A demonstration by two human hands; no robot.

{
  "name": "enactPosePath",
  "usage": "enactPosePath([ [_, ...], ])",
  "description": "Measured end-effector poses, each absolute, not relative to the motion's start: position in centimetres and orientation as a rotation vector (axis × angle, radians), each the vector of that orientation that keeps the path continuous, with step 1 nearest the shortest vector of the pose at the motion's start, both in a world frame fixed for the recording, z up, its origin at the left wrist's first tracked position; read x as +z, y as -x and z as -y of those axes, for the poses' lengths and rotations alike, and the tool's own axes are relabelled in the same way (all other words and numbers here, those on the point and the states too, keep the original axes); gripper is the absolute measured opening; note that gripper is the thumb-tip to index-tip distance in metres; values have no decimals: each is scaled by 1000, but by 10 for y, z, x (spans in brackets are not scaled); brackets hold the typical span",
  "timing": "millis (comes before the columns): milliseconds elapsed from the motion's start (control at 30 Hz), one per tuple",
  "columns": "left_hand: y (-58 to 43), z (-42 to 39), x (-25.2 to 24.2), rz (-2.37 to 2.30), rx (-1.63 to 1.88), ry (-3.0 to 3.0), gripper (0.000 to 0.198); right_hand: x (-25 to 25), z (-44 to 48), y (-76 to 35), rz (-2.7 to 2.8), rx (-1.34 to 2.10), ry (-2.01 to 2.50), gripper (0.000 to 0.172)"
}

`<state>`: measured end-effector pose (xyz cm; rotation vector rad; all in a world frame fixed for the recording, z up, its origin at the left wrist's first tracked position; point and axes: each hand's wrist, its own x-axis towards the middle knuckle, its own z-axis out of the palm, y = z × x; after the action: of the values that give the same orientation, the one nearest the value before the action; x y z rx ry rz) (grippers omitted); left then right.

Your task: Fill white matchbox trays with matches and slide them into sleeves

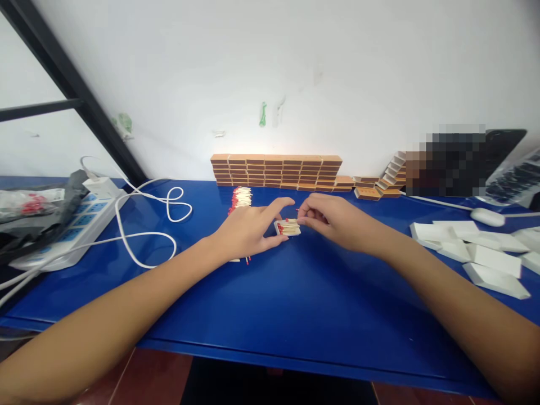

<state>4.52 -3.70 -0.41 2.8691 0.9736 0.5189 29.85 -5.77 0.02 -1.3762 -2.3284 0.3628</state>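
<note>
Roughly mid-table, both hands meet over a small tray of matches (288, 227), which lies flat on the blue table (295, 304); the left hand (248, 228) brackets the tray, thumb at its near edge and forefinger stretched over its far edge, so it holds the tray in a narrow grip; the right hand (333, 222) sits at the tray's right end with its fingertips drawn close together, and I cannot tell whether they pinch anything. Just behind the left hand lies a heap of loose matches (241, 198); against the wall stands a row of stacked matchboxes (276, 170). To the right, well apart, lie white sleeves (476, 250) and a mouse (487, 216); to the left, a power strip (71, 225) with a looped white cable (147, 230).
</note>
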Motion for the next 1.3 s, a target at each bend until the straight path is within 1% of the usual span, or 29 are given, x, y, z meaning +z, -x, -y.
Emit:
enactPosePath([
  [100,-45,38,-5,-959,519,-2876,65,-4,63,-289,2348,357,1302,12],
  [233,-45,38,-6,-961,520,-2871,64,-3,60,-291,2307,324,1265,14],
  [433,-45,38,-5,-964,539,-2842,68,-7,40,-318,2212,145,1421,17],
  [567,-45,38,-4,-960,543,-2848,68,-22,31,-324,2273,195,1547,17],
  [667,-45,38,-4,-958,556,-2856,69,-22,31,-323,2302,228,1590,16],
  [767,-45,37,-5,-970,561,-2858,69,-9,37,-322,2272,253,1563,18],
  [900,-45,37,-5,-961,546,-2866,68,5,51,-311,2177,380,1493,27],
  [1033,-46,39,-5,-943,511,-2883,64,4,60,-293,2261,393,1358,21],
  [1133,-46,39,-4,-958,527,-2887,66,10,59,-299,2193,316,1333,21],
  [1200,-46,39,-5,-963,538,-2888,68,18,55,-315,2010,169,1428,22],
  [1300,-46,39,-6,-946,522,-2892,68,23,44,-340,1824,-51,1577,15],
])
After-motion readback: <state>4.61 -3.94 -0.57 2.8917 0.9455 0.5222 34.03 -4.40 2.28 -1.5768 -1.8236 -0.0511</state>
